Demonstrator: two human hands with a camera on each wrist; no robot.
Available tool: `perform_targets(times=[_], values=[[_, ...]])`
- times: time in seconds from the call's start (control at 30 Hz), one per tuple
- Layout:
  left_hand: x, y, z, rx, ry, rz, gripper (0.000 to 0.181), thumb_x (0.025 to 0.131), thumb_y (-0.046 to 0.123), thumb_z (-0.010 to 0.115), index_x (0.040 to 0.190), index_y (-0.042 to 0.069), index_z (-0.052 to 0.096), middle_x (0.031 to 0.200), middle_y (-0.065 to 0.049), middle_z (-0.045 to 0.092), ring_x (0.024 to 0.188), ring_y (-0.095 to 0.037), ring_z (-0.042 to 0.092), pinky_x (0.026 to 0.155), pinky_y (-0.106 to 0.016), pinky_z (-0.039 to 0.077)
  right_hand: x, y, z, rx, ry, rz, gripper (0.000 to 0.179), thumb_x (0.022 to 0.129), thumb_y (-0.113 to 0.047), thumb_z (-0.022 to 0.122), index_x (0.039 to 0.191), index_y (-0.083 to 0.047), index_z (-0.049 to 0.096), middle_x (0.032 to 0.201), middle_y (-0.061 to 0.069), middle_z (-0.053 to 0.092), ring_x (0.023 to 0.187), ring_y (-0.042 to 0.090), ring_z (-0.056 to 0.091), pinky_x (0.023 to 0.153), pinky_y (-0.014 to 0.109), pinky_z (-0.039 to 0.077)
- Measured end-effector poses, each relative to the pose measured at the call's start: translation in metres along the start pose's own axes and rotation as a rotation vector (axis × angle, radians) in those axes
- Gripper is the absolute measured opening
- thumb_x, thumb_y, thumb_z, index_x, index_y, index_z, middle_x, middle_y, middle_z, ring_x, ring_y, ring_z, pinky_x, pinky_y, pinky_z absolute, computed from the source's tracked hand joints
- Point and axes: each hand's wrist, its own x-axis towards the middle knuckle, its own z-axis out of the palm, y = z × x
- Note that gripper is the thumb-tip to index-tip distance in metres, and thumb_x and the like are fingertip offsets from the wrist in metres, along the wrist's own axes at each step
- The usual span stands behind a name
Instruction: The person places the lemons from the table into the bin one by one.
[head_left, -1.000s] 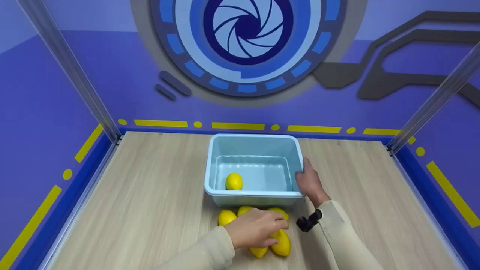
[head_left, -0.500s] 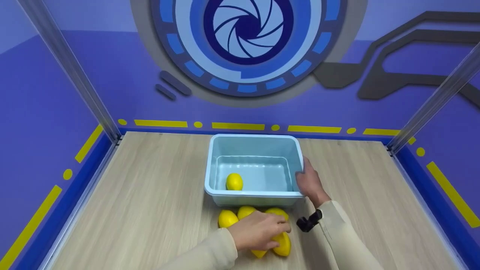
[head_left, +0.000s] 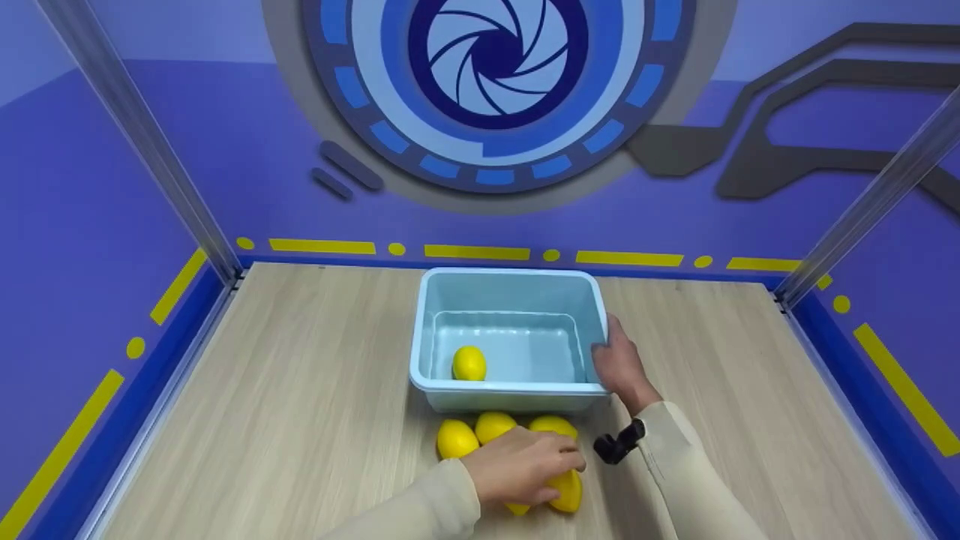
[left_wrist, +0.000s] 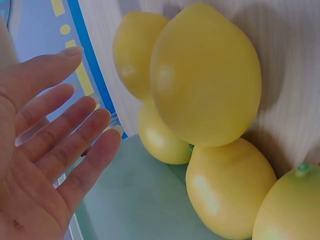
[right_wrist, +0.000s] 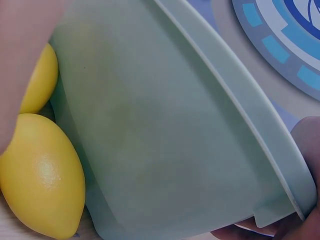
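Several yellow lemons lie in a cluster on the table in front of a pale blue plastic bin, among them a left lemon (head_left: pixel 457 439) and a lower right lemon (head_left: pixel 568 491). My left hand (head_left: pixel 521 463) hovers over this cluster and hides part of it. In the left wrist view, its fingers (left_wrist: pixel 75 145) are extended, apart from the large near lemon (left_wrist: pixel 205 75). My right hand (head_left: pixel 621 364) grips the right rim of the bin (head_left: pixel 517 388). One lemon (head_left: pixel 469 364) sits inside the bin, at the front left.
The wooden table (head_left: pixel 300 390) extends to both sides of the bin. A printed blue-purple wall (head_left: pixel 337 217) closes off the back, with metal posts at the corners. A black device (head_left: pixel 619 442) is strapped to the right wrist.
My left hand has shifted slightly to the right over the lemons, uncovering more of those at its left. The right hand and the bin have stayed in place.
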Motion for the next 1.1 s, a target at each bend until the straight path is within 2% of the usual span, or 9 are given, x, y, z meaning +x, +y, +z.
perform_targets(times=[0.17,0.43,0.63,0.83,1.1], values=[[0.001,0.002,0.002,0.028,0.000,0.006,0.039,0.088,0.033,0.070,0.125,0.027,0.060,0.116,0.011,0.059,0.097,-0.003,0.053,0.082,-0.013,0.049,0.000,-0.001,0.000,0.010,-0.015,0.024,0.064,0.095,-0.002,0.031,0.155,-0.009,0.011,0.159,0.020,0.022,0.146,0.036,0.025,0.120,0.053,0.017],[0.003,0.003,0.008,0.100,0.035,0.040,0.037,0.086,0.033,0.072,0.122,0.027,0.061,0.111,0.009,0.059,0.094,-0.004,0.055,0.077,-0.014,0.049,-0.001,-0.001,-0.001,0.004,-0.013,0.007,0.062,0.096,-0.002,0.032,0.154,-0.008,0.011,0.158,0.021,0.023,0.145,0.038,0.025,0.120,0.054,0.018],[0.004,0.004,0.010,0.134,0.063,0.058,0.036,0.084,0.032,0.073,0.119,0.026,0.062,0.108,0.009,0.059,0.092,-0.004,0.055,0.074,-0.014,0.049,-0.001,-0.002,-0.002,0.017,-0.032,0.029,0.063,0.097,-0.003,0.031,0.155,-0.010,0.009,0.159,0.019,0.020,0.147,0.037,0.023,0.120,0.055,0.017],[0.004,0.004,0.011,0.123,0.067,0.064,0.036,0.084,0.031,0.073,0.118,0.026,0.062,0.108,0.009,0.059,0.093,-0.003,0.055,0.075,-0.013,0.048,-0.001,-0.002,-0.002,0.020,-0.036,0.028,0.063,0.097,-0.003,0.031,0.156,-0.011,0.007,0.160,0.019,0.018,0.147,0.036,0.021,0.120,0.054,0.016],[0.005,0.003,0.014,0.094,0.050,0.068,0.036,0.084,0.029,0.073,0.117,0.025,0.062,0.111,0.009,0.059,0.093,-0.003,0.054,0.073,-0.011,0.047,-0.002,0.001,-0.001,-0.004,0.007,-0.023,0.063,0.094,-0.003,0.034,0.153,-0.005,0.014,0.156,0.023,0.027,0.144,0.039,0.028,0.120,0.053,0.019]])
